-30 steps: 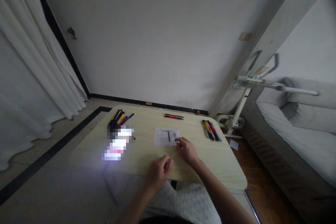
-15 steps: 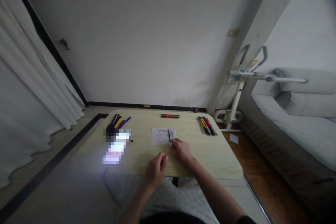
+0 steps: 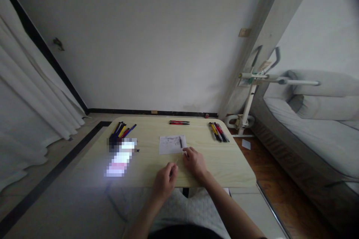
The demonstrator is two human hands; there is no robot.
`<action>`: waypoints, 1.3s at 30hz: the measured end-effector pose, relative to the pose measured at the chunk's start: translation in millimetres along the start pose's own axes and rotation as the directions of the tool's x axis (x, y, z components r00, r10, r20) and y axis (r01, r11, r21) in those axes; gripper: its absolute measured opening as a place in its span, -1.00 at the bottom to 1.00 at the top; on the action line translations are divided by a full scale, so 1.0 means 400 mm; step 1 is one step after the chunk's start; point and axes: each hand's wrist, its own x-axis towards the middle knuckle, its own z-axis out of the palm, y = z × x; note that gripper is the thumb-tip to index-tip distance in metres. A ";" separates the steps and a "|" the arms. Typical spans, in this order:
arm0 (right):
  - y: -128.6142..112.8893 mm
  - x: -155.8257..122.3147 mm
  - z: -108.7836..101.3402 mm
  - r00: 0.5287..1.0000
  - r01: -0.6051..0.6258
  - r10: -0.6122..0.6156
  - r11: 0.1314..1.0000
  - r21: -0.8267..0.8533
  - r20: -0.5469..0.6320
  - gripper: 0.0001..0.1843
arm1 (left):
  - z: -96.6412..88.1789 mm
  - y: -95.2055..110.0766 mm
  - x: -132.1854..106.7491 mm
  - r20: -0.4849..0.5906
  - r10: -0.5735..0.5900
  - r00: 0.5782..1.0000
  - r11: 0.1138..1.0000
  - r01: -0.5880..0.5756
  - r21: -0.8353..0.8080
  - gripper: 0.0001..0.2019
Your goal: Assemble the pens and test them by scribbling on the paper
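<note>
My left hand [image 3: 165, 177], near the front edge of the table, is closed around a slim pen-like piece [image 3: 177, 161]. Only its thin pale tip and a dark bit between the fingers show. To its right, my right hand [image 3: 195, 163] rests low over the table, fingers curled together by the lower right corner of a white paper [image 3: 169, 145]. Whether those fingers pinch anything small is unclear. Dark marks or tiny parts spread across the paper's upper part. A short dark rod [image 3: 181, 142] lies at its right side, just beyond my right fingertips.
Two red-and-black pens [image 3: 179, 122] lie at the table's far edge. Several pens [image 3: 218, 132] are grouped at right, and more pens [image 3: 120, 130] at left, beside a bright blurred-out screen [image 3: 120, 158]. A wall, a sofa [image 3: 322, 127] and exercise equipment [image 3: 249, 101] stand around the table.
My right fingers have drawn slightly away from the dark rod, which now lies on the paper apart from them. My left hand keeps its hold. The whole view has shifted a little.
</note>
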 end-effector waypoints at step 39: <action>-0.009 0.016 0.022 0.999 0.045 -0.042 0.989 -0.138 0.027 -0.75 | 0.000 0.003 0.001 -0.018 0.015 1.000 1.000 -0.015 0.001 -0.85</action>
